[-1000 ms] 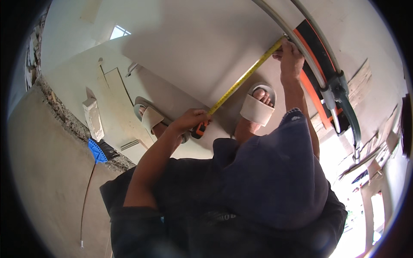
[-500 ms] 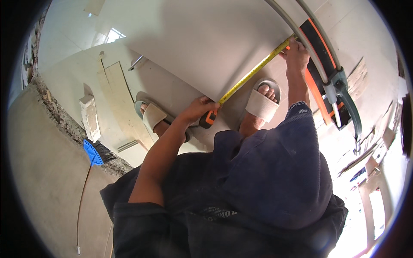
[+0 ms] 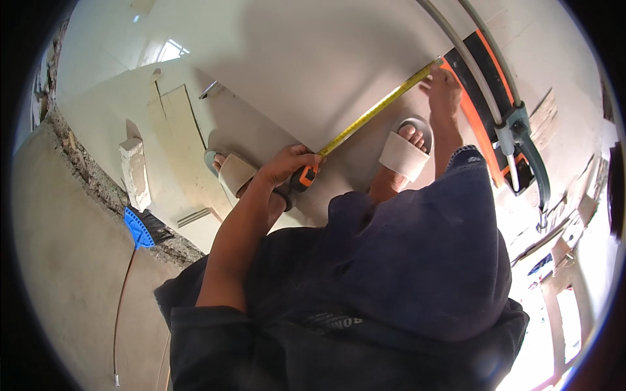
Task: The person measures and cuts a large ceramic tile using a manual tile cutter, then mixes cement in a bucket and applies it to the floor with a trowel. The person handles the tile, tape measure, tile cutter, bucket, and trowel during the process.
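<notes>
My left hand [image 3: 285, 164] is closed around an orange and black tape measure [image 3: 304, 177], close to the near corner of a large grey tile [image 3: 287, 72]. The yellow tape blade [image 3: 381, 107] is drawn out along the tile's right edge, up toward a manual tile cutter. My right hand [image 3: 445, 94] is just below the blade's far end, its fingers loosely bent and slightly apart, somewhat blurred. Twin metal rails run above the cutter's black and orange base [image 3: 486, 72]. Its dark handle [image 3: 535, 163] hangs at the near end.
My sandalled feet stand either side of the tile corner. To the left lie a cut tile piece [image 3: 179, 120], a pale block [image 3: 134, 171] and a blue broom head [image 3: 138, 228] by a rough floor edge. Scraps [image 3: 570, 228] are piled at the right.
The tape measure and its blade have shifted left and slightly toward me. My right hand, which was pinching the blade's end, has loosened and dropped slightly below it.
</notes>
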Demonstrator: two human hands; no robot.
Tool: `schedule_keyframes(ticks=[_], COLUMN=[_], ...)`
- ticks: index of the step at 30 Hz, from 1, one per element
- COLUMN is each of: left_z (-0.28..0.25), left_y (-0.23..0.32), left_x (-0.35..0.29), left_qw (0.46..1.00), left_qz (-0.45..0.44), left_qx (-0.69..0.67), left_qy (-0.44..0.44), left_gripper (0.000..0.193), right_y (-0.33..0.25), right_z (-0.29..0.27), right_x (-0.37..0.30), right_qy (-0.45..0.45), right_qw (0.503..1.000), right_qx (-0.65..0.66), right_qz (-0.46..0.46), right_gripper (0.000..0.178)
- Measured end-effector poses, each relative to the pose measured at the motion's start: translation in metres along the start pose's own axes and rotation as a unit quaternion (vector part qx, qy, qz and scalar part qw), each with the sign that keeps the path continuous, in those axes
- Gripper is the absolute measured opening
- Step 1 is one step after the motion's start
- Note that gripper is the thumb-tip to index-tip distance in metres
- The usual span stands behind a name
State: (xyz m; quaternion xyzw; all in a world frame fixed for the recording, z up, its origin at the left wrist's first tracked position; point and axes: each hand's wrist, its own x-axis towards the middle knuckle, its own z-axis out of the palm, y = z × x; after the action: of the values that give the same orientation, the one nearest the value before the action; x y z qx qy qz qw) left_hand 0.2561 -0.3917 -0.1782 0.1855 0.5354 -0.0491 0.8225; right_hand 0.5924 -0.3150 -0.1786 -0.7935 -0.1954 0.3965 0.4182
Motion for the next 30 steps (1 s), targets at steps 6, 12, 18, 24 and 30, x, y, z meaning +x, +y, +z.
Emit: schedule_keyframes(ticks=[6,12,18,24,30], left_z=[0.003,0.005,0.004,0.002,0.001], left_y=[-0.002,-0.005,-0.006,-0.007,-0.006], left_x=[0.0,0.002,0.005,0.007,0.008], left_qw=[0.999,0.999,0.999,0.998,0.998], left_qz=[-0.016,-0.034,-0.04,-0.04,-0.039], left_qx=[0.009,0.016,0.014,0.03,0.049], left_qy=[-0.026,-0.037,-0.035,-0.025,-0.027], left_gripper=[0.035,0.032,0.032,0.036,0.035], right_y=[0.0,-0.002,-0.003,-0.002,-0.002], right_z=[-0.009,-0.006,-0.006,-0.006,-0.007], right_x=[0.02,0.024,0.027,0.027,0.028], right_qy=[0.002,0.0,0.008,0.003,-0.001], right_qw=[0.998,0.998,0.997,0.998,0.998], right_qx=[-0.061,-0.057,-0.066,-0.063,-0.057], right_qz=[-0.02,-0.017,-0.034,-0.028,-0.025], right_gripper=[0.03,0.029,0.029,0.029,0.029])
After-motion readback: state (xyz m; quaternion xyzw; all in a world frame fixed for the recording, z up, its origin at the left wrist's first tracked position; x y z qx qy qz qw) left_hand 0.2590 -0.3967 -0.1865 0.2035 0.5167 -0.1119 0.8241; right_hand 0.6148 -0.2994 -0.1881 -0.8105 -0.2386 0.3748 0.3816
